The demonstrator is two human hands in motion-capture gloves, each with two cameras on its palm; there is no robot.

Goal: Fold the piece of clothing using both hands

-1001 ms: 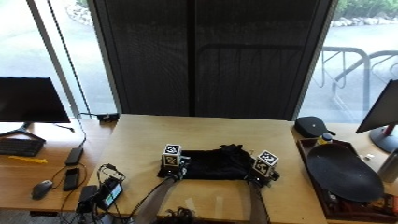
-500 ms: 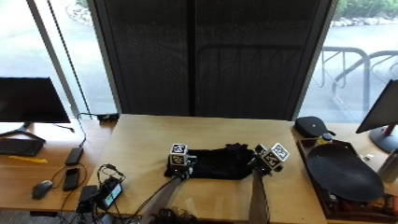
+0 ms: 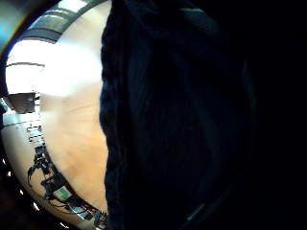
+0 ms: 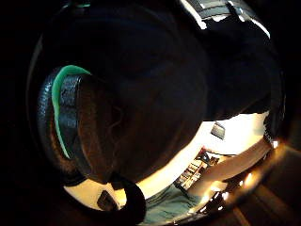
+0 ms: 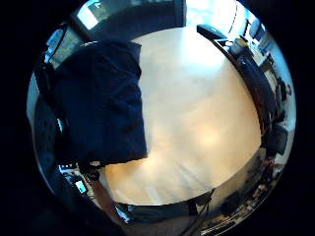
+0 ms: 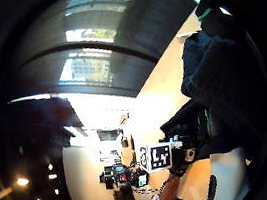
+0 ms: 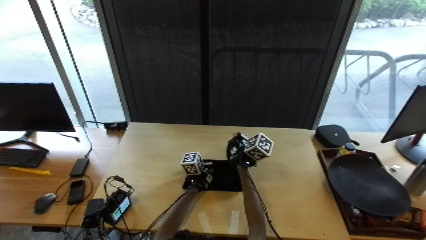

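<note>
One black garment (image 7: 221, 176) lies on the table (image 7: 153, 145); the left hand (image 7: 198, 176) grips its edge, the right hand (image 7: 237, 146) lifts another part, grip unclear.

You will find no legible text, label, brand, number or sign in any of the views. The dark screen of the monitor (image 7: 30, 107) shows no characters. The small device (image 7: 120, 207) lying at the edge of the desk (image 7: 299, 180) has a lit display, but its content is too small for you to read. The bottle (image 7: 346, 148) beside the dark tray carries a label on which you can make out no lettering. The palm views show only dark cloth and bare desk surface, with no print on either.
</note>
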